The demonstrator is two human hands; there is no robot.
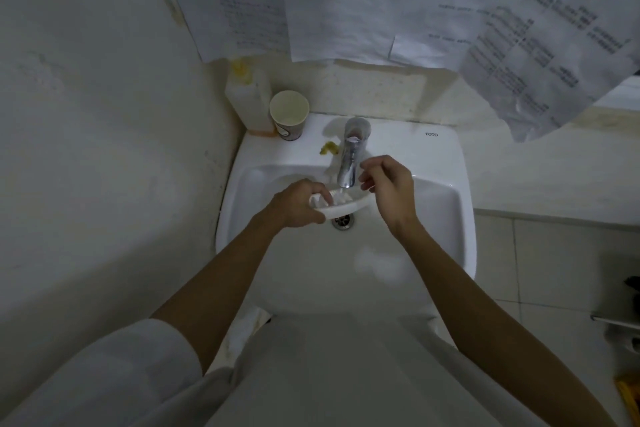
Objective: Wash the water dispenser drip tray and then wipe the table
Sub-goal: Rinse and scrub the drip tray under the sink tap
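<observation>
Water runs from the faucet (349, 163) onto the white drip tray (341, 206), held over the sink (446, 184) drain. Left hand (300, 204) grips its left end; right hand (388, 184) hovers beside, fingers loosely curled, holding nothing.

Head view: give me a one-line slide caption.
Left hand holds the white drip tray under the running tap over the sink.

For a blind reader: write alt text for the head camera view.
A person's left hand holds a white drip tray under a running chrome tap over a white sink, the right hand hovering beside the spout. A paper cup and a plastic bottle stand at the sink's back left corner.
</observation>
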